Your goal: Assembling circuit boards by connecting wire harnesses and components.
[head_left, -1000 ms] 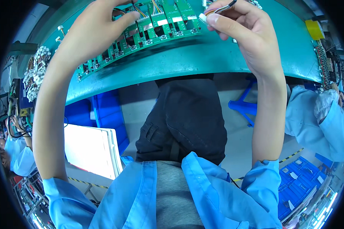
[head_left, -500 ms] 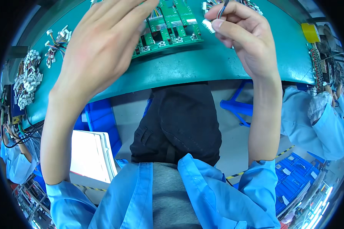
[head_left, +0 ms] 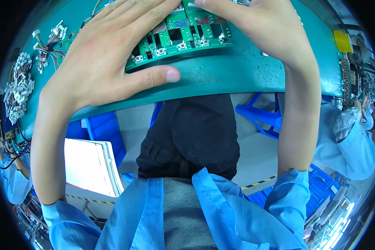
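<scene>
My left hand [head_left: 108, 58] lies spread over the left part of a green circuit board [head_left: 181, 45], its fingers reaching past the upper edge of the view. Its thumb sticks out below the board's near edge, over the table. At the board's upper right is my right hand [head_left: 275, 31], with the thumb tip close to the far part of the board. The other fingers of that hand are cut off or hidden, so whatever they hold does not show. Along the board's near side run small push buttons and dark rectangular openings.
On the green table [head_left: 221, 77], a bundle of wired connectors [head_left: 50, 48] and a heap of white connectors [head_left: 20, 87] lie to the left. A yellow object [head_left: 343, 41] is at the right edge. Below are a blue stool [head_left: 260, 114] and a stack of papers [head_left: 91, 166]. Co-workers sit on both sides.
My right hand has moved up and left to the board; the white wired connector it held is out of sight. My left hand has shifted left and its thumb has spread out.
</scene>
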Motion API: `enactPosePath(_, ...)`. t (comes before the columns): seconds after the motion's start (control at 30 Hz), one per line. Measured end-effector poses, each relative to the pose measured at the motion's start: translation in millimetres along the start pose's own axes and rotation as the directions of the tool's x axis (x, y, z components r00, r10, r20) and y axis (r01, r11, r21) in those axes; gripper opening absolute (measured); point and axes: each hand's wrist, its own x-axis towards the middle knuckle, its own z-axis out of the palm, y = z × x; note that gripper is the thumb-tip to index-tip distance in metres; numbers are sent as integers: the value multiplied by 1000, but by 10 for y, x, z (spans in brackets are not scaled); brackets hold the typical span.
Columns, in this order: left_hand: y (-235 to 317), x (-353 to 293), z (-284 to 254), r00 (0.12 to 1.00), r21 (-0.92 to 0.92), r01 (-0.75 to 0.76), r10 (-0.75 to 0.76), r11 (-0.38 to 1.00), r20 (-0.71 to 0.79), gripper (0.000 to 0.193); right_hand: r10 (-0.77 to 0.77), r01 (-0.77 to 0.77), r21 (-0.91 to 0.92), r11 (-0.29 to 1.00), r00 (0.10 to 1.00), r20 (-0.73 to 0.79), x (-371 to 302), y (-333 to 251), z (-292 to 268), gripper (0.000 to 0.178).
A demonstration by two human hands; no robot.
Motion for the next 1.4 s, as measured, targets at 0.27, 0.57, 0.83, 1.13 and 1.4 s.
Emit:
enactPosePath(0.27, -10, 12, 25, 1000, -36, 17, -17, 999, 11, 111, 252, -249, -196, 948, 968, -7, 67, -13, -86, 15)
enactPosePath(0.57, -86, 9, 241, 898, -133, -189, 116, 973, -425, 110, 127, -112, -192, 975, 990, 65, 114, -43, -96, 16)
enactPosePath(0.83, -80, 31, 263, 783, -66, -274, 183, 959, -594, 110, 30, -30, -227, 973, 1000, -6, 68, 125, -89, 16)
enactPosePath(1.13, -50, -1, 229, 789, -88, -272, 169, 958, -590, 109, -14, -2, -135, 991, 993, -118, 27, 187, 73, 15)
enactPosePath(1.4, -3, -32, 105, 924, -137, -151, 91, 979, -372, 113, -72, 58, -166, 984, 994, -81, 29, 162, 81, 12)
